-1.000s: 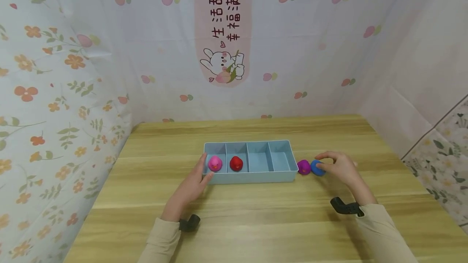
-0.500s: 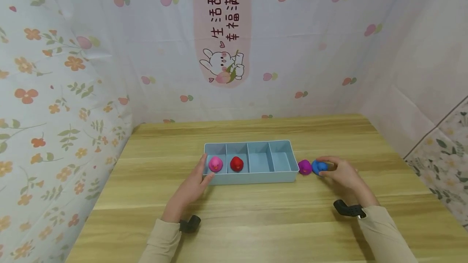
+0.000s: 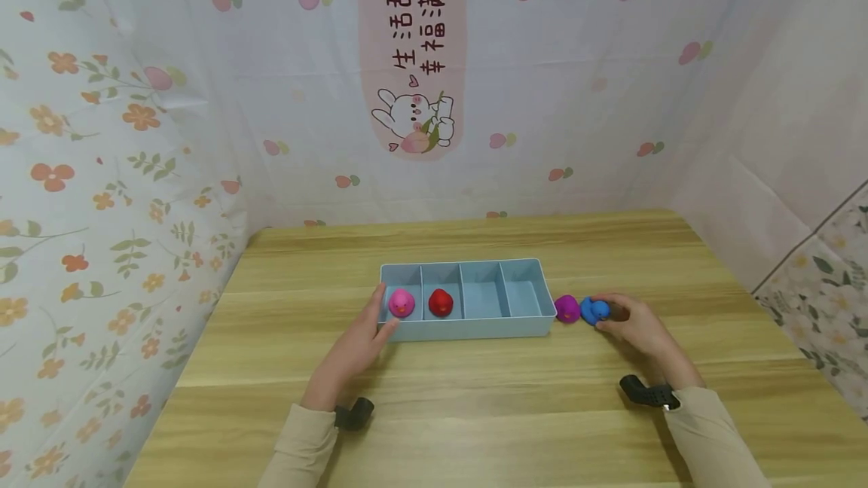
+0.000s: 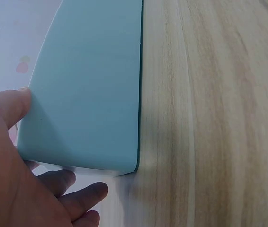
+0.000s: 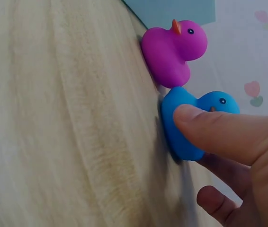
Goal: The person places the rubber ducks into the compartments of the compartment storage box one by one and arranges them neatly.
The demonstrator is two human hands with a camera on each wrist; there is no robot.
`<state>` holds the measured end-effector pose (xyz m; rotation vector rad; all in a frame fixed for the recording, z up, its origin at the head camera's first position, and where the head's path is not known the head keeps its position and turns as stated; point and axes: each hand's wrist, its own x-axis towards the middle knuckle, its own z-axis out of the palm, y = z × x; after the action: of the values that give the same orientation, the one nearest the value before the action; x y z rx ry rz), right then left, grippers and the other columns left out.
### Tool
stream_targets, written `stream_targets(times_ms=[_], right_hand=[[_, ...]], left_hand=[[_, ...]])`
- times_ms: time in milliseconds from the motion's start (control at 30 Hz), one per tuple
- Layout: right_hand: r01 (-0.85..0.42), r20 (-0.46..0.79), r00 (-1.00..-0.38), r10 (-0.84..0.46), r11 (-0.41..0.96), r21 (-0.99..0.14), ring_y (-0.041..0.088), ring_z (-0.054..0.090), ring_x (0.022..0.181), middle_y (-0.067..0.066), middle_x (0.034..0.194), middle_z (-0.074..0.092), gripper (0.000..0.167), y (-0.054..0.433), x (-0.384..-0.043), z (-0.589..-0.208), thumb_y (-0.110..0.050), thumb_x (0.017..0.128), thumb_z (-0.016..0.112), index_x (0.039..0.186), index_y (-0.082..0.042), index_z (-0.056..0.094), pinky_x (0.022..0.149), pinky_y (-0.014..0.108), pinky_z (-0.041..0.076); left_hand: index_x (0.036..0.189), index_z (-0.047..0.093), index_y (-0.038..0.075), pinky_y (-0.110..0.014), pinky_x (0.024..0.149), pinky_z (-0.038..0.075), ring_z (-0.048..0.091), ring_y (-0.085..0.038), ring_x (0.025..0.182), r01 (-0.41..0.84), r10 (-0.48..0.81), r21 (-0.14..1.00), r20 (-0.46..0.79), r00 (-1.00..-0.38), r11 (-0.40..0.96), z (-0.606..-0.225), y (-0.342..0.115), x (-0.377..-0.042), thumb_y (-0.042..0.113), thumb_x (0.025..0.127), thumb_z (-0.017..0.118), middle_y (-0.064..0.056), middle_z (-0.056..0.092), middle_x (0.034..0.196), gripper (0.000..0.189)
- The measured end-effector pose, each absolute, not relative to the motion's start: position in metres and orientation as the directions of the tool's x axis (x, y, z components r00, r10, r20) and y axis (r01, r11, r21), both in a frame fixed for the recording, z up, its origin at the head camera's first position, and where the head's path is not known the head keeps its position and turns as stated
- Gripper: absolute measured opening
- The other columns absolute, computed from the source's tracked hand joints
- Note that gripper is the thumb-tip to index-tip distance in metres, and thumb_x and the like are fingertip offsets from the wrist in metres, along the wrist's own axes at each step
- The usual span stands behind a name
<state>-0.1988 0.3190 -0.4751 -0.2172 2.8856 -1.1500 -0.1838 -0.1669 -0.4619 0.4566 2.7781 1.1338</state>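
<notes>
A light-blue box (image 3: 468,328) with several compartments lies on the wooden table. A pink rubber duck (image 3: 401,303) sits in its leftmost compartment and a red rubber duck (image 3: 441,303) in the one beside it. My left hand (image 3: 358,343) holds the box's left front corner, thumb over the front rim and fingers by the end wall. Against the box's right end stands a purple rubber duck (image 5: 172,52). Touching it is a blue rubber duck (image 5: 181,127), upright on the table; my right hand (image 3: 640,327) grips it, the thumb pressing its side. The fingertips behind it are partly hidden.
The wooden tabletop (image 3: 461,413) stretches in front of the box and to both sides. Patterned cloth (image 3: 298,96) hangs behind the table and along both sides. Each wrist wears a black camera mount, such as the right mount (image 3: 647,394).
My right hand has turned the blue duck on the table, so its head and beak now show, and has shifted slightly right. The left hand and box stay about where they were.
</notes>
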Motion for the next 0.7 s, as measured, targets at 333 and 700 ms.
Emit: stream_targets(times_ms=[333, 700], right_hand=[[-0.138, 0.071, -0.990, -0.121, 0.747, -0.650, 0.037, 0.052, 0.099, 0.029, 0.125, 0.057, 0.043, 0.314, -0.199, -0.463, -0.019, 0.087, 0.070, 0.124, -0.001, 0.060, 0.074, 0.038, 0.045], [-0.176, 0.131, -0.984, -0.120, 0.731, -0.659, 0.036, 0.048, 0.104, 0.027, 0.128, 0.056, 0.040, 0.307, -0.197, -0.440, -0.020, 0.087, 0.070, 0.122, 0.000, 0.062, 0.078, 0.037, 0.039]], left_hand=[[0.155, 0.003, 0.010, -0.049, 0.117, 0.019, 0.017, -0.031, 0.146, 0.211, 0.308, 0.702, -0.012, -0.951, 0.680, -0.461, -0.167, -0.184, 0.038, 0.100, 0.046, -0.012, 0.011, 0.161, 0.075], [0.154, 0.006, 0.006, -0.048, 0.118, 0.019, 0.019, -0.032, 0.145, 0.223, 0.310, 0.711, 0.007, -0.951, 0.666, -0.460, -0.167, -0.183, 0.035, 0.100, 0.047, -0.014, 0.013, 0.160, 0.074]])
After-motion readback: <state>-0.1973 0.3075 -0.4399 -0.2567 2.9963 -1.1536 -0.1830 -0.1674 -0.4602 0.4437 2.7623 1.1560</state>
